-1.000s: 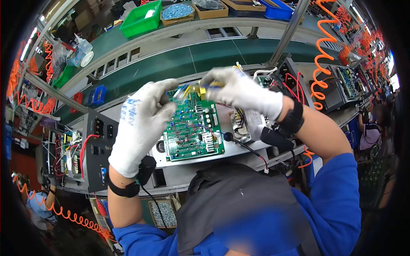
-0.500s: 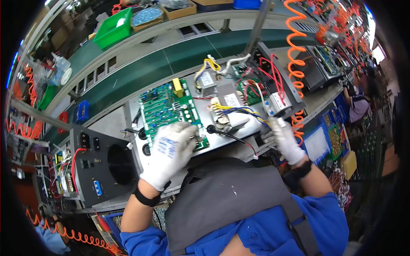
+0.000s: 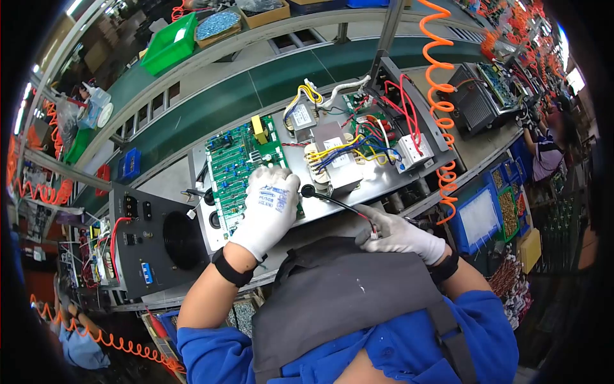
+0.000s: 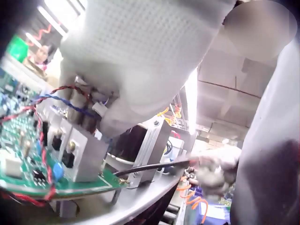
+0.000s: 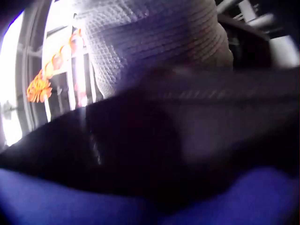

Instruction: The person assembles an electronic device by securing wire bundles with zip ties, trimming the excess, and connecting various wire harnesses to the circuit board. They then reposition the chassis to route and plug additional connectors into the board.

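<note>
A green circuit board [image 3: 231, 165] lies on a metal chassis plate [image 3: 310, 214]. My gloved left hand [image 3: 272, 201] is over the board's near right part, palm down. Close up in the left wrist view, its fingers pinch a small white wire connector [image 4: 99, 108] with twisted red, black and blue wires, just above grey heatsinks [image 4: 86, 157]. In front of the chassis, my gloved right hand [image 3: 403, 235] grips the end of a black cable [image 3: 339, 203], where red and black wires emerge. Glove and dark apron fill most of the right wrist view.
Transformers [image 3: 336, 150] with yellow and blue wires sit right of the board. A black panel with a round opening [image 3: 153, 240] stands at left. An orange coiled hose [image 3: 441, 115] hangs at right, near a blue parts bin [image 3: 476, 221]. A green conveyor [image 3: 288, 73] runs behind.
Both hands came down from above the board. The right hand moved from the chassis's right end to the black cable's end; the yellow and blue wires now lie across the transformer.
</note>
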Available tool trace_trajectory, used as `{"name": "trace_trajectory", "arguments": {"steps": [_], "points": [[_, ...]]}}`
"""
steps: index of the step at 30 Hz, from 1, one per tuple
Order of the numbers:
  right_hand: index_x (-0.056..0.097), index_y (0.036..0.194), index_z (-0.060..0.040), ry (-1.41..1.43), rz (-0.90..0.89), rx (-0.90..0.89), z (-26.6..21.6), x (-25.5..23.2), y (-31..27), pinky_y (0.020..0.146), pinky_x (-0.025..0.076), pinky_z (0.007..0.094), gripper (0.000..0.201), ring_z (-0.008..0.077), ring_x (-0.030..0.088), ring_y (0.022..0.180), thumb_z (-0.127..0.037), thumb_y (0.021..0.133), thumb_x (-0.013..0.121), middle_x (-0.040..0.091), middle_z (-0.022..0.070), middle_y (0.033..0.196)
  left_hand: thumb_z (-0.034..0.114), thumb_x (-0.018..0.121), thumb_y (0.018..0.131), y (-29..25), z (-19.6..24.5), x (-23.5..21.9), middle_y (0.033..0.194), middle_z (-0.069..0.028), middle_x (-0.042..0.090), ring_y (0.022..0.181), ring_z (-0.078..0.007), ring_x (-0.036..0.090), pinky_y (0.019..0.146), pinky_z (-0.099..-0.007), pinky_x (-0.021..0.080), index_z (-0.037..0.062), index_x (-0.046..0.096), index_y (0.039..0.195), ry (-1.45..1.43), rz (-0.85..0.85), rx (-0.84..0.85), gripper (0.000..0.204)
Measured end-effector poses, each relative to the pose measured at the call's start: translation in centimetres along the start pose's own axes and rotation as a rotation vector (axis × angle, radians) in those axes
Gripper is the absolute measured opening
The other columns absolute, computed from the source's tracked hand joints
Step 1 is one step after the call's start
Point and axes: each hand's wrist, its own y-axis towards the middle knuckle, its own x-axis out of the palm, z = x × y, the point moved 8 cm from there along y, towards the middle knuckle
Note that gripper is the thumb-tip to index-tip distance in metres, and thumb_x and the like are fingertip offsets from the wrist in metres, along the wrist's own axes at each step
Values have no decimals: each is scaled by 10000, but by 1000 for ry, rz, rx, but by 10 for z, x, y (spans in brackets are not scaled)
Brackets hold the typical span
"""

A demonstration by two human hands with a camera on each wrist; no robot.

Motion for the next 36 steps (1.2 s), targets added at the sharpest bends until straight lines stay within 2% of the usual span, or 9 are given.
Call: {"name": "trace_trajectory", "arguments": {"steps": [5, 8, 10, 14, 18, 22, 27, 31, 36], "points": [[448, 1343, 17, -28, 130, -175, -92, 11, 11, 737, 455, 218, 496, 55, 518, 789, -83, 887, 616, 598, 24, 900, 83, 595, 826, -30, -20, -33, 848, -145, 637, 783, -331, 639, 721, -418, 494, 67, 576, 961, 18, -100, -205, 137], [495, 1325, -30, -571, 36, -400, -142, 25, 29, 784, 499, 293, 483, 137, 595, 793, -46, 853, 592, 624, 69, 992, 91, 592, 849, -58, -41, -54, 913, -137, 657, 831, -338, 648, 724, -410, 514, 55, 605, 1001, -28, -129, -292, 157], [601, 1204, -63, -839, 87, -691, -168, 36, 43, 753, 509, 367, 354, 287, 640, 809, -53, 854, 550, 632, 155, 912, 71, 587, 875, -71, -49, -78, 915, -147, 668, 841, -331, 654, 735, -384, 516, 38, 635, 1017, -149, -5, -335, 154], [631, 1041, -52, -1206, 237, -936, -218, 45, 83, 630, 487, 369, 194, 256, 615, 712, -131, 865, 610, 623, 102, 824, 45, 534, 948, -103, -58, -141, 792, -31, 638, 599, -70, 530, 539, -212, 414, -10, 655, 1083, -564, 468, -536, 189], [611, 1023, -13, -468, -73, -123, -176, 44, 140, 576, 430, 251, 240, 84, 525, 653, -208, 894, 662, 582, 22, 732, -34, 583, 876, -144, -59, -178, 983, -112, 688, 824, -104, 633, 724, -228, 485, -46, 625, 1164, -830, 869, -623, 292], [634, 934, -33, -802, -111, -234, -183, 74, 142, 584, 448, 289, 249, 101, 546, 649, -247, 848, 726, 626, 41, 745, 94, 640, 858, -78, -46, -126, 886, -47, 657, 703, -117, 578, 679, -246, 490, -28, 653, 1100, -495, 244, -550, 271], [601, 887, -29, -867, -138, -60, -182, 76, 136, 589, 445, 329, 222, 171, 564, 646, -247, 884, 642, 582, 94, 713, 97, 599, 900, -60, -67, -31, 858, -34, 630, 771, -75, 548, 710, -229, 462, -19, 633, 1000, -1111, 112, -665, 157], [650, 1038, -29, -779, -187, -139, -185, 57, 152, 622, 471, 294, 243, 95, 576, 705, -241, 943, 577, 634, 61, 801, 109, 552, 933, -53, -77, -35, 801, -21, 580, 734, -73, 514, 671, -227, 430, -12, 610, 943, -1128, 187, -631, 134], [716, 922, -37, -1371, -69, 30, -183, -8, 224, 646, 495, 373, 258, 258, 633, 638, -264, 869, 607, 640, 134, 676, 71, 549, 922, -97, -103, -117, 836, -93, 617, 703, -160, 552, 673, -289, 464, -19, 639, 997, -701, 526, -544, 148]]}}
